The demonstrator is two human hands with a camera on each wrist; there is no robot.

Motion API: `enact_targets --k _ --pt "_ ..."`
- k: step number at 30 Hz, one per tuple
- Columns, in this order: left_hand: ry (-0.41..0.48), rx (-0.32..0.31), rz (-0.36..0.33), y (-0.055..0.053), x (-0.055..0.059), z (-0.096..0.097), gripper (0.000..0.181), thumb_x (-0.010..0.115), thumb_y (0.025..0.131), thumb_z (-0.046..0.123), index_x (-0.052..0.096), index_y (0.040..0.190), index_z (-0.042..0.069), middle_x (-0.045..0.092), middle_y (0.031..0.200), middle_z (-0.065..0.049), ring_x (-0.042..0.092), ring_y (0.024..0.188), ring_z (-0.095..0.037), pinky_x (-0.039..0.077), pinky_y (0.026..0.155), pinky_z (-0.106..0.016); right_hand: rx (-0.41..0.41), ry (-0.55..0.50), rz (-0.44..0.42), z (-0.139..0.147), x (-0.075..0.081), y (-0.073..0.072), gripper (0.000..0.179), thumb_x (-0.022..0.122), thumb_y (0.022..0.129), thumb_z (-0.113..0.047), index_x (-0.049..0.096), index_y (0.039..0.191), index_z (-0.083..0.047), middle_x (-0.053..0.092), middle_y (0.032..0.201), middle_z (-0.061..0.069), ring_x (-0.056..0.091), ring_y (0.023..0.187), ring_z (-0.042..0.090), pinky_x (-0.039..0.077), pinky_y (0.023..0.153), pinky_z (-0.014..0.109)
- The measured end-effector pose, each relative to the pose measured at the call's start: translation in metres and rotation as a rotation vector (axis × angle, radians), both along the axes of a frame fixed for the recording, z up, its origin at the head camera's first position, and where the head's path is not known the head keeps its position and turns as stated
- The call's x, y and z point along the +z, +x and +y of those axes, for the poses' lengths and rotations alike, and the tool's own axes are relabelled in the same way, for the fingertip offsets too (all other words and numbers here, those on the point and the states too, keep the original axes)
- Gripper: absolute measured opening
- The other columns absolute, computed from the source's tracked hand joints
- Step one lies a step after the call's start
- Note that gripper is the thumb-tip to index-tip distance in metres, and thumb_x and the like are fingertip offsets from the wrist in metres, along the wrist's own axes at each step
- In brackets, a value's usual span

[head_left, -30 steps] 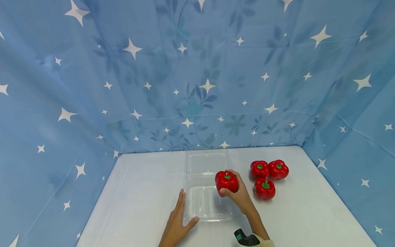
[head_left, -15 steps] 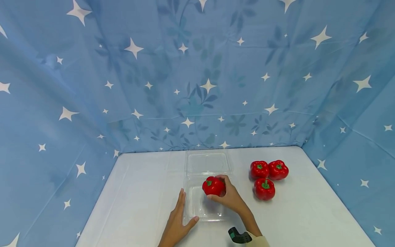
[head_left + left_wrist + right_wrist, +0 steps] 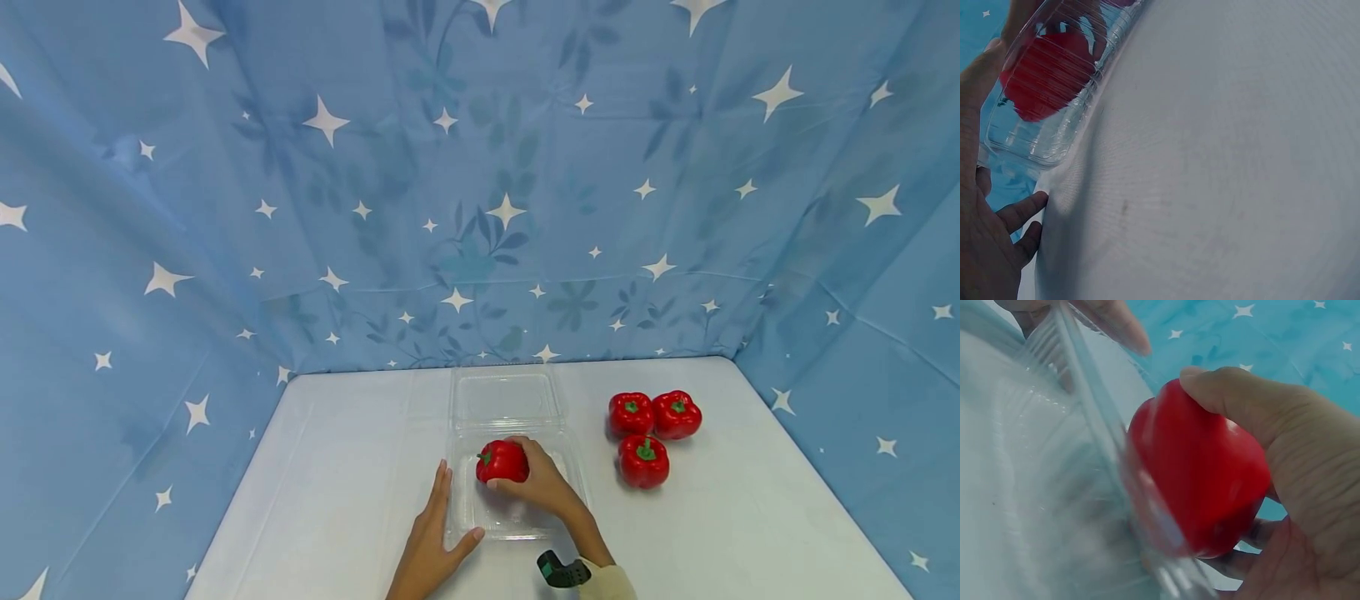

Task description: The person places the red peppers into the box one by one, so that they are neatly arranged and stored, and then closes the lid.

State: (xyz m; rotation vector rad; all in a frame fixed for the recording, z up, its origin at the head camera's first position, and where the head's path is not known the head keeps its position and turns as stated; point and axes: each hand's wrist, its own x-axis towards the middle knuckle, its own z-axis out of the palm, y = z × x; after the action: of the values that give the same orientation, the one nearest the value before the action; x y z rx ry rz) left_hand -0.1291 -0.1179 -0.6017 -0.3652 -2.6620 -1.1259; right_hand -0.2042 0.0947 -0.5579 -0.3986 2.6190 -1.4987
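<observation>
My right hand [image 3: 542, 483] grips a red bell pepper [image 3: 502, 462] between thumb and fingers, its green stem turned to the left. The pepper is at the near half of a clear plastic clamshell box [image 3: 517, 527], whose lid lies folded back behind it. In the right wrist view the thumb lies over the pepper [image 3: 1200, 469], partly seen through the box wall. My left hand [image 3: 432, 537] has its fingers straight along the box's left side, with the thumb at the near left corner. The left wrist view shows the pepper [image 3: 1047, 75] through the clear wall.
Three more red bell peppers stand grouped on the right of the white table [image 3: 337, 483]: one at the back left [image 3: 630, 414], one at the back right [image 3: 677, 415] and a nearer pepper [image 3: 642, 462]. A blue star-patterned curtain [image 3: 480, 183] surrounds the table's back and sides.
My right hand has moved left and lower with the bell pepper, from the box's right side toward its middle. The pepper's stem has turned leftward. My left hand has stayed in place.
</observation>
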Motion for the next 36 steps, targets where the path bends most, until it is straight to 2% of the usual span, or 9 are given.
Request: enact_targets --k 5,10,13,21,28,36 --pt "0.003 -0.003 0.004 0.000 0.000 0.000 0.095 0.070 0.085 0.048 0.019 0.157 0.014 0.020 0.164 -0.008 0.040 0.141 -0.036 0.046 0.101 -0.059 -0.006 -0.022 -0.042 -0.007 0.000 -0.001 0.084 0.085 0.071 -0.037 0.041 0.135 -0.005 0.057 0.131 0.018 0.057 0.116 0.036 0.059 0.085 0.049" --pt "0.006 0.001 -0.038 -0.001 0.000 0.000 0.094 0.068 0.086 0.051 0.020 0.157 0.013 0.016 0.165 -0.003 0.040 0.141 -0.035 0.047 0.100 -0.060 -0.002 -0.050 -0.059 -0.012 -0.001 -0.003 0.086 0.085 0.071 -0.037 0.037 0.135 -0.004 0.057 0.128 0.019 0.058 0.114 0.036 0.060 0.084 0.048" --pt "0.009 0.006 -0.053 -0.001 0.000 0.000 0.094 0.067 0.086 0.052 0.019 0.157 0.016 0.016 0.165 -0.002 0.040 0.141 -0.035 0.047 0.100 -0.059 -0.008 -0.048 -0.049 -0.015 -0.003 -0.003 0.084 0.084 0.072 -0.038 0.039 0.135 -0.005 0.058 0.129 0.018 0.058 0.114 0.035 0.060 0.084 0.047" --pt "0.020 -0.007 -0.041 -0.001 0.000 0.000 0.094 0.068 0.086 0.050 0.018 0.158 0.016 0.018 0.165 -0.006 0.038 0.142 -0.035 0.047 0.101 -0.059 -0.022 -0.041 0.007 -0.019 -0.004 -0.002 0.080 0.081 0.077 -0.038 0.044 0.138 -0.003 0.055 0.133 0.020 0.056 0.118 0.038 0.058 0.088 0.051" --pt "0.038 0.004 -0.084 -0.001 0.002 0.001 0.094 0.068 0.085 0.050 0.017 0.158 0.019 0.016 0.165 0.000 0.036 0.144 -0.033 0.045 0.102 -0.059 -0.042 -0.006 0.037 -0.014 -0.004 -0.001 0.078 0.078 0.079 -0.040 0.045 0.139 -0.001 0.055 0.133 0.023 0.058 0.116 0.039 0.056 0.091 0.053" --pt "0.042 0.008 -0.079 -0.001 0.001 0.001 0.093 0.068 0.086 0.049 0.019 0.157 0.016 0.018 0.165 -0.003 0.035 0.142 -0.034 0.045 0.102 -0.059 -0.042 -0.016 0.033 -0.007 0.000 0.003 0.074 0.079 0.079 -0.037 0.048 0.137 -0.002 0.056 0.133 0.024 0.060 0.112 0.040 0.057 0.089 0.053"
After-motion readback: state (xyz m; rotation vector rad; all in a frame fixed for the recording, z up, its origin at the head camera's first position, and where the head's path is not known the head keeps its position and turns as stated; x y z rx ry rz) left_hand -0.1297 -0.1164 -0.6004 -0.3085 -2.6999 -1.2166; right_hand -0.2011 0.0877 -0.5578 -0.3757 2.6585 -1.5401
